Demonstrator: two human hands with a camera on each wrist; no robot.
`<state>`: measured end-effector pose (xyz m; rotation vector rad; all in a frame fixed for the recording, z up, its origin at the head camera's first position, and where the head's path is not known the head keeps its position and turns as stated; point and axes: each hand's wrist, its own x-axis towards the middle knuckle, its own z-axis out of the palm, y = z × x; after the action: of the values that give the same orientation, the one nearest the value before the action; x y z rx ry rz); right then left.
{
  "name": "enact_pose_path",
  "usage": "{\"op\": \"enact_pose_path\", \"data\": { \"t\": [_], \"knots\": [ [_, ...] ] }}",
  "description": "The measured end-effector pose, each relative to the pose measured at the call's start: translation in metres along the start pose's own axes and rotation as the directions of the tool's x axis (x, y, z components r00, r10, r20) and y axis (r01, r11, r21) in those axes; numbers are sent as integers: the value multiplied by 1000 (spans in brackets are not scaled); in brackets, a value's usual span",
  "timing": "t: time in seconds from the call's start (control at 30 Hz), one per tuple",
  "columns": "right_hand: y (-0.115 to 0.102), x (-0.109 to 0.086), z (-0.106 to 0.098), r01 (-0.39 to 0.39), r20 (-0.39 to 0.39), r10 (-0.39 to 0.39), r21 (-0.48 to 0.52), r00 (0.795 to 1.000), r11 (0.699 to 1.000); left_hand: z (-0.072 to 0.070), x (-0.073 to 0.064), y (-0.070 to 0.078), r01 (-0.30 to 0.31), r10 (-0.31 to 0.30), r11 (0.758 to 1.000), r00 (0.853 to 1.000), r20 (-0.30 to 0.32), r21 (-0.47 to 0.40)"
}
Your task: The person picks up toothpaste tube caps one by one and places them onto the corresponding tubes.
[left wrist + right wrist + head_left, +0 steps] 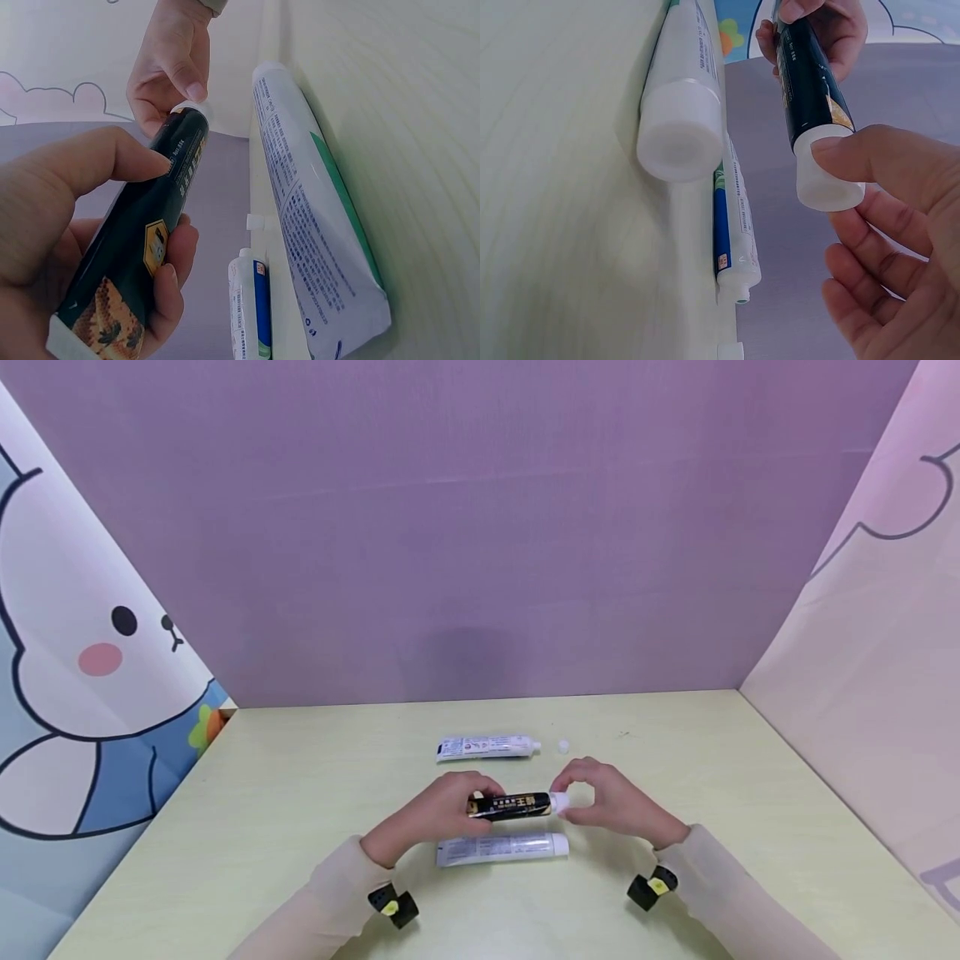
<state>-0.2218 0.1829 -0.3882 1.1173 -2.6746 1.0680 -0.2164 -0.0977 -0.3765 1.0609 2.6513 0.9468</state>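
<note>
My left hand (444, 806) grips the body of a black toothpaste tube (519, 807), raised above the table. Its printed side with a honeycomb picture shows in the left wrist view. At the tube's right end, my right hand (618, 800) pinches the white cap (826, 189) between thumb and fingers; the cap sits on the tube. Nearer the body lies a white toothpaste tube (502, 850) with its white cap on. Farther back is another white and blue tube (486, 747), its nozzle bare. A small loose white cap (563, 747) lies just right of that nozzle.
The three tubes are over a pale wood-grain table (300, 777). A purple panel (480, 543) rises along its back edge. Cartoon-printed panels (67, 610) stand at both sides. Each wrist wears a small black camera (393, 906).
</note>
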Motion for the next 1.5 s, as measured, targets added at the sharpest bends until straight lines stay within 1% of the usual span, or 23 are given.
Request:
{"op": "enact_pose_path", "data": {
  "t": [0.17, 0.37, 0.5, 0.73, 0.93, 1.03, 1.23, 1.5],
  "knots": [
    [-1, 0, 0, 23, -9, -23, -13, 1000, 1000, 0, -1, 1, -4, 4, 1000, 1000, 0, 5],
    [-1, -2, 0, 41, 14, -42, 17, 999, 999, -1, -1, 1, -11, 11, 999, 1000, 21, 35],
    [-1, -1, -1, 50, 22, -50, 12, 999, 999, -1, -1, 1, -5, 4, 999, 1000, 29, 44],
    [0, 0, 0, 17, 38, -18, 31, 999, 999, -3, -1, 1, -3, 2, 1000, 999, 39, 27],
    [2, 0, 0, 24, 12, -24, 51, 1000, 998, -4, -2, -1, -11, 11, 1000, 999, 31, -4],
    [3, 0, 0, 5, -1, -5, 60, 1000, 998, -3, -1, -3, -15, 16, 1000, 1000, 25, -14],
    [2, 0, -1, -42, -8, 43, 76, 999, 996, -3, -2, -3, -28, 28, 1000, 1000, 14, -14],
    [3, -2, -1, -43, -13, 45, 119, 999, 992, -3, -3, -2, -44, 45, 999, 999, 6, -14]
  ]
}}
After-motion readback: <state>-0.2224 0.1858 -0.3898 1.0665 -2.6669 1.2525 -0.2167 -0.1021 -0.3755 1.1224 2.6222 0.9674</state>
